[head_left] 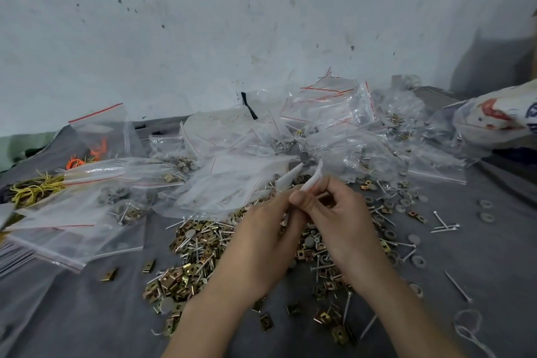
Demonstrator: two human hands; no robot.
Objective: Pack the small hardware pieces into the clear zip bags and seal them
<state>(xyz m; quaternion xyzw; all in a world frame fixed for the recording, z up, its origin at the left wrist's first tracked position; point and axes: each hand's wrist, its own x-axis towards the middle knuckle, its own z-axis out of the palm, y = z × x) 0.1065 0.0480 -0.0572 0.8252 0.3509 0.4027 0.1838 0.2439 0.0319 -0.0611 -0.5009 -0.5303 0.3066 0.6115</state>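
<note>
Both hands meet over a heap of loose hardware [191, 259]: brass clip nuts, silver nails and grey washers on a grey cloth. My left hand [261, 238] and my right hand [340, 218] pinch a small clear zip bag [302, 180] between them, its two top edges spread apart and pointing up. What lies inside the bag I cannot tell. Behind the hands lies a big pile of clear zip bags [238, 160] with red seal lines, some holding hardware.
Flat empty bags [58, 229] are stacked at the left. Yellow and orange rubber bands [37, 186] lie at the far left. A printed plastic sack [499, 122] sits at the far right. Scattered nails and washers [441, 227] lie right of my hands. A wall stands behind.
</note>
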